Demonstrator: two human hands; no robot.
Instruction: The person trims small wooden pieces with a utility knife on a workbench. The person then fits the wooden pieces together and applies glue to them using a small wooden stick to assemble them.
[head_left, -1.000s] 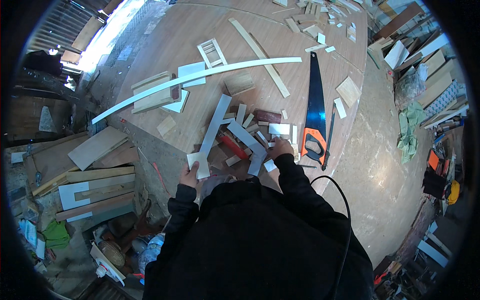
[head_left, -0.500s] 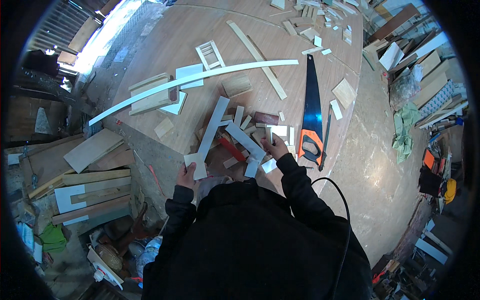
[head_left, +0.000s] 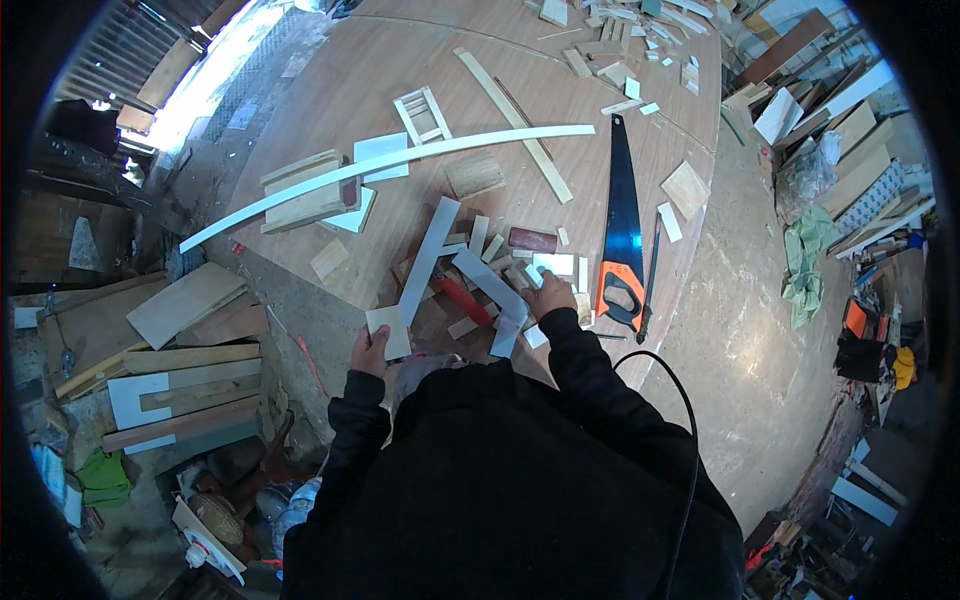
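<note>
My left hand (head_left: 370, 353) grips a small, flat, pale wooden board (head_left: 392, 332) by its left edge, at the near edge of the workbench. To the right, my right hand (head_left: 552, 297) reaches into a heap of offcuts, its fingers bent around a small pale wood block (head_left: 534, 276); its grip is partly hidden. Just beyond those fingers lies a white rectangular block (head_left: 553, 263). Between my hands are a long pale strip (head_left: 428, 260), an angled pale piece (head_left: 490, 283) and a red-handled tool (head_left: 463, 300), partly covered by wood. A dark red-brown block (head_left: 532, 239) lies behind the heap.
A handsaw (head_left: 622, 240) with an orange handle lies right of the heap beside a thin dark tool (head_left: 651, 275). A long curved strip (head_left: 400, 157) crosses the workbench (head_left: 330, 90) over a wooden box shape (head_left: 310, 195). Boards (head_left: 190, 300) are stacked at left. A black cable (head_left: 690, 400) hangs by my right arm.
My right hand has shifted slightly within the offcuts, and the upright pale piece at its fingertips has gone lower. My left hand stays with the board, nearly still.
</note>
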